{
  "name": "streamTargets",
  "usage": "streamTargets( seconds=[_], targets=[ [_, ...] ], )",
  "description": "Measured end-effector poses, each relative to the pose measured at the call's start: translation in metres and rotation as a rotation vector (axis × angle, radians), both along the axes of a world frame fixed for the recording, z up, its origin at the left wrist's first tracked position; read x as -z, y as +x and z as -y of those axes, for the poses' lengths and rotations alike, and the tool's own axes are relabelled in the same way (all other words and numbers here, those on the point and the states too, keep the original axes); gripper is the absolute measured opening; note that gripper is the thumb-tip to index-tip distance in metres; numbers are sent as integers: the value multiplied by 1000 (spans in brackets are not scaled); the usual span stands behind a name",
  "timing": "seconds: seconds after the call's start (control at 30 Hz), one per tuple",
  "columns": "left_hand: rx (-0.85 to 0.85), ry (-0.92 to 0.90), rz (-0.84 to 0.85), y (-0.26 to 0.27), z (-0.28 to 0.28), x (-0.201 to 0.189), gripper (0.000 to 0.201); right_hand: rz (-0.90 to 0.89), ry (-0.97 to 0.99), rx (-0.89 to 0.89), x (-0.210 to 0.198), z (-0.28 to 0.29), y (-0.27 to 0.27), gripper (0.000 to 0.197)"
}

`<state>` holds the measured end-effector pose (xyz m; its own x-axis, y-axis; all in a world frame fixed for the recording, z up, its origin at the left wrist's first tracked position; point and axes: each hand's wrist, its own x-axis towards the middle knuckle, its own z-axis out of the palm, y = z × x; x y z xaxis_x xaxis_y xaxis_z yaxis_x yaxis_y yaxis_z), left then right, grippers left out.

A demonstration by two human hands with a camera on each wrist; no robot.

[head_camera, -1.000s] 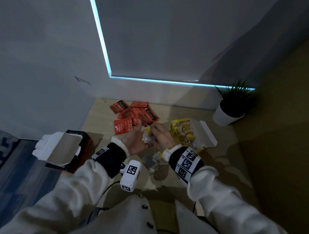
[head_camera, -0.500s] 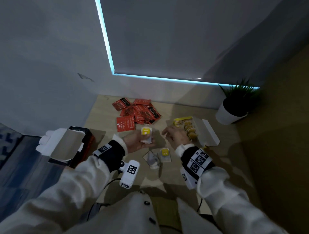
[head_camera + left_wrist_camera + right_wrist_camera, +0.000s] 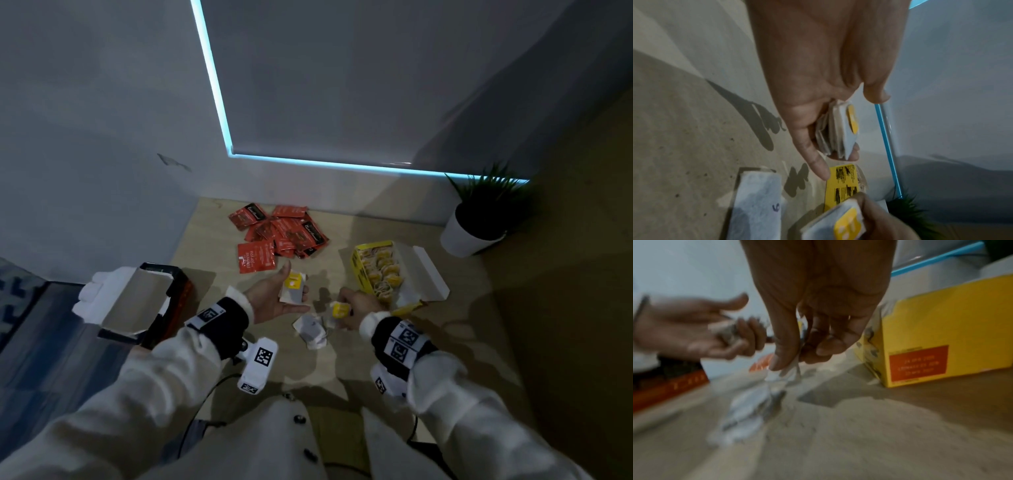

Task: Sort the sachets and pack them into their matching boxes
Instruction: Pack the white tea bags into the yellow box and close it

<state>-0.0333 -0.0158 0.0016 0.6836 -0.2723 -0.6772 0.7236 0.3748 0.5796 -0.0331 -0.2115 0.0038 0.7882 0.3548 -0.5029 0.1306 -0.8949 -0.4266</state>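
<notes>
head: high, looking down | wrists: close, low, along fingers (image 3: 813, 155) | shared: yellow box (image 3: 358, 270)

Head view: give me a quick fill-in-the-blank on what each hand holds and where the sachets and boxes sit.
1. The left hand holds a stack of tea bags whose tags are ____ in colour.
2. The right hand pinches a single ____ just above the table.
3. The pile of red sachets lies ____ any box.
4. The open yellow box stands on the person's ____ side.

Missing words: yellow; tea bag; outside; right
</notes>
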Motion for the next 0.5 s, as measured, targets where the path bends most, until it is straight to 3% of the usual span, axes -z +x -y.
streamTargets(
  seconds=[0.17,0.23,0.4,0.5],
  targets=[
    [177,-181,31,-1,3,-3,78,-35,479,145,-33,-3,10,30],
    [249,-263,55,-4,12,-11,84,-78,554,135,-44,-11,15,32],
    [302,-271,64,-4,28,-21,85,79,281,2,-53,-29,22,23],
    [287,-274,77,-2,25,-17,86,203,188,-36,-53,-31,19,51]
  ],
)
